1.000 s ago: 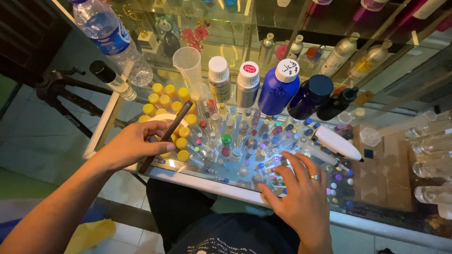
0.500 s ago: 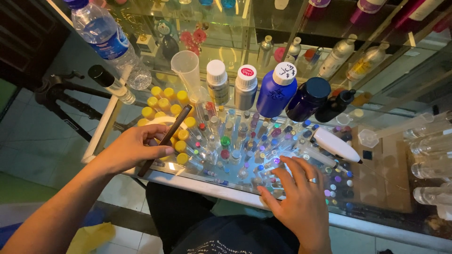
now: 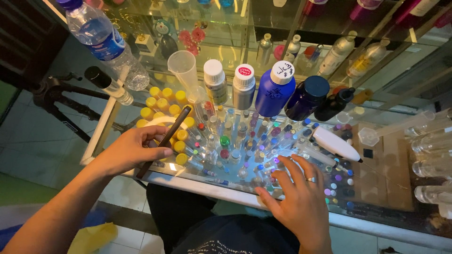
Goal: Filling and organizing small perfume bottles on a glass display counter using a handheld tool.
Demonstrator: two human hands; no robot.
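Note:
My left hand (image 3: 134,150) grips a thin dark phone (image 3: 165,140) edge-on at the left end of a glass counter (image 3: 386,226), over a cluster of yellow-capped vials (image 3: 162,101). My right hand (image 3: 296,202), with a ring on one finger, rests flat with fingers spread on the glass near the front edge, touching small clear vials with coloured caps (image 3: 240,141) that crowd the middle. A white pen-shaped tool (image 3: 335,143) lies just beyond its fingertips.
Behind the vials stand a clear measuring cup (image 3: 183,68), two white-capped bottles (image 3: 214,80), a blue bottle (image 3: 274,89) and a dark blue bottle (image 3: 307,98). A water bottle (image 3: 106,42) lies far left. Clear glass bottles (image 3: 431,146) line the right. A tripod (image 3: 61,101) stands on the floor.
My right hand has slid slightly forward over the vials, fingers spreading. My left hand keeps holding the phone in about the same place.

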